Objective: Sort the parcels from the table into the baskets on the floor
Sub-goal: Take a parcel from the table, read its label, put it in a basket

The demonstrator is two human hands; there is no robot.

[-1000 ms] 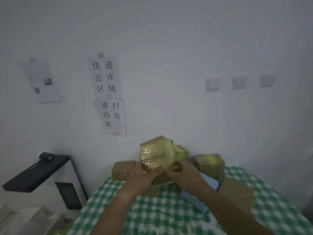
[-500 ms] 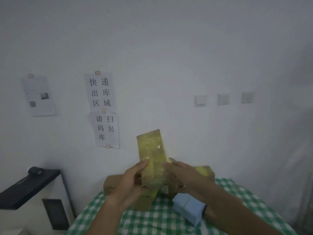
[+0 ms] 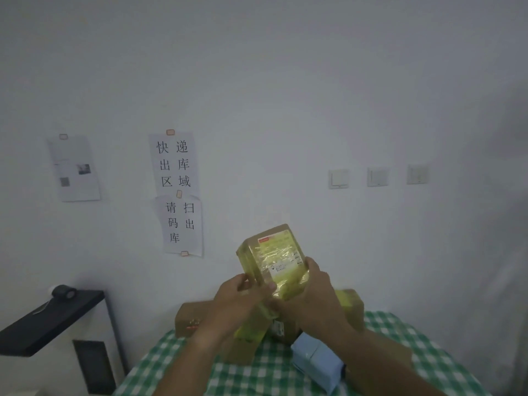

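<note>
Left hand (image 3: 237,295) curled around the lower left edge of a box (image 3: 273,258), thumb laid across its front near the bottom. Right hand (image 3: 315,290) gripping the lower right side of the same box, fingers wrapped behind and thumb along the right edge. Box raised clear above the tabletop, tilted slightly, label face toward the camera, wrapped in yellowish clear tape with a printed label showing through. Below the hands, on the far edge of the tabletop (image 3: 414,338) with its green-and-white checked cloth, a cluster of further parcels: a brown carton (image 3: 190,318) at the far left corner, a yellow-taped carton (image 3: 350,304) behind the right wrist, another taped parcel (image 3: 251,327) lying flat under the left forearm. Blue parcel (image 3: 317,361) lying nearer the camera, just beside the right forearm. Baskets out of view. Behind the table, white wall with two paper notices (image 3: 178,192) in Chinese characters, a third sheet (image 3: 74,167) further left, and three wall switches (image 3: 377,177) to the right. Black shelf (image 3: 48,321) at lower left carrying a small dark round object (image 3: 63,292), kind not identifiable.
</note>
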